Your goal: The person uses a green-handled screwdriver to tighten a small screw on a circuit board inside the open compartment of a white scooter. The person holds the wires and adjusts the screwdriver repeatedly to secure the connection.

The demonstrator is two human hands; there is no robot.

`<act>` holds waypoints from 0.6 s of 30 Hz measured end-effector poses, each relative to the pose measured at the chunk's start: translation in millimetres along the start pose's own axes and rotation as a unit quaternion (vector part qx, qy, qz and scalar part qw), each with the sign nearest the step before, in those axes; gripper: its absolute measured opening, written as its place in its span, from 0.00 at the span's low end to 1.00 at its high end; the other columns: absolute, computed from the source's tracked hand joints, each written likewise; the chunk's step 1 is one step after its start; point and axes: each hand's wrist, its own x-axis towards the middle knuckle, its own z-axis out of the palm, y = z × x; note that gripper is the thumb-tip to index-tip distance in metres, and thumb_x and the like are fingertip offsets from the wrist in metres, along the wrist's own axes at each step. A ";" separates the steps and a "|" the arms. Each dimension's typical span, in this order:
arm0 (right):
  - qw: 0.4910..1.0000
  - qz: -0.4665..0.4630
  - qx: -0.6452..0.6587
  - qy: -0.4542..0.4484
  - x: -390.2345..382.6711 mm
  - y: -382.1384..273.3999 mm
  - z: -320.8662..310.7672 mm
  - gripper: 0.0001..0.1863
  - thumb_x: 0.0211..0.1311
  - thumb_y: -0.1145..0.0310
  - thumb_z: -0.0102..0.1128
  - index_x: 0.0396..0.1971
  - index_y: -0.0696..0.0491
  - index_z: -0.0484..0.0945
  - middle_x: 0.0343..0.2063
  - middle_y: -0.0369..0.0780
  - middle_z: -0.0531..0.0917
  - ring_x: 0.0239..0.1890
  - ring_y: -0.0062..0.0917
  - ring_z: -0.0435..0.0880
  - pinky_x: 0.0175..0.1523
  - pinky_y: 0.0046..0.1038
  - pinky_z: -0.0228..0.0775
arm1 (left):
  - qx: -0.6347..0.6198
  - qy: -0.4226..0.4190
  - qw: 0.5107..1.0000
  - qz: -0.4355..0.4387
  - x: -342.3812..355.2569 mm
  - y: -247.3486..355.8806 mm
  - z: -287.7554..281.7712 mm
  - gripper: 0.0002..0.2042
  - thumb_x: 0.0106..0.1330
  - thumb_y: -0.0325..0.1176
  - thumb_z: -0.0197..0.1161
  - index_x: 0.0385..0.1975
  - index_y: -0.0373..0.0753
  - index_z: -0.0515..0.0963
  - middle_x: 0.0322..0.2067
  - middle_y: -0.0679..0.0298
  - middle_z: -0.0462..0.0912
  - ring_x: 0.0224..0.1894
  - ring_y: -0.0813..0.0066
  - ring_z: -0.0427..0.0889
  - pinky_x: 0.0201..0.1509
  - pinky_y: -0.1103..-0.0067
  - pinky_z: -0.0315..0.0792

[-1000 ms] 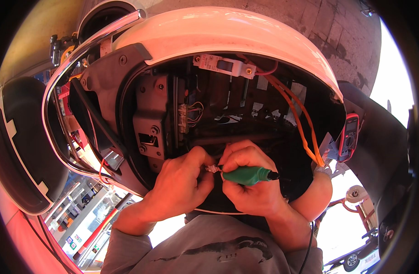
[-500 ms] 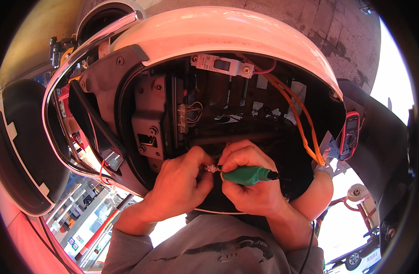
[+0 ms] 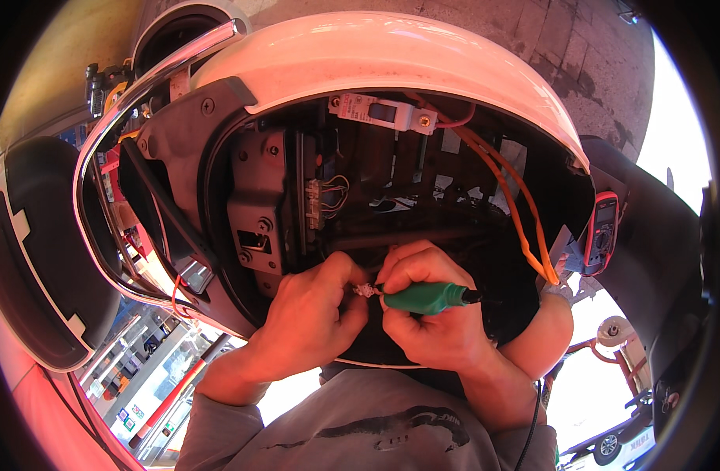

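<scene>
My left hand [image 3: 309, 310] is closed, with thumb and forefinger pinching a small whitish connector [image 3: 365, 290]. Opposite it, my right hand [image 3: 434, 334] grips a green-handled tool [image 3: 423, 299] that looks like a screwdriver. Its handle lies nearly level, with the black end pointing right. The tool's dark tip meets the right side of the connector; my fingers partly hide the contact. Both hands are over the near edge of an open vehicle body compartment [image 3: 454, 314] with a glossy shell [image 3: 391, 51].
A breaker switch [image 3: 382, 113] is at the compartment's far side, and orange cables [image 3: 511, 184] loop down the right. A wired terminal strip [image 3: 313, 202] sits beside a metal bracket [image 3: 258, 212]. A red multimeter [image 3: 601, 233] rests at the right, a black seat [image 3: 50, 251] at the left.
The green handle's black end has tilted very slightly upward. Both hands otherwise keep their place and grip at the connector.
</scene>
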 end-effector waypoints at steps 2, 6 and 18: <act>1.000 0.007 0.007 -0.001 -0.2 -0.2 0.0 0.17 0.51 0.90 0.64 0.39 0.57 0.76 0.38 0.45 0.81 0.37 0.25 0.83 0.41 0.25 0.77 | 0.008 -0.002 1.000 0.002 -0.1 0.5 -0.5 0.14 0.58 0.19 0.67 0.41 0.34 0.72 0.28 0.52 0.85 0.25 0.50 0.86 0.26 0.64 0.76; 0.999 0.028 0.015 0.016 -0.6 -1.8 1.7 0.16 0.50 0.88 0.65 0.38 0.56 0.78 0.37 0.43 0.82 0.39 0.30 0.85 0.43 0.27 0.78 | -0.005 0.002 1.000 0.005 0.7 0.2 0.2 0.14 0.58 0.19 0.67 0.41 0.34 0.72 0.28 0.52 0.85 0.25 0.50 0.86 0.26 0.64 0.76; 0.998 0.052 0.033 0.028 -2.5 -0.8 3.3 0.15 0.49 0.86 0.67 0.37 0.55 0.79 0.36 0.42 0.82 0.39 0.32 0.86 0.42 0.28 0.78 | 0.002 0.002 1.000 0.002 0.2 0.9 0.1 0.14 0.57 0.20 0.68 0.41 0.33 0.72 0.28 0.52 0.85 0.26 0.50 0.86 0.27 0.64 0.77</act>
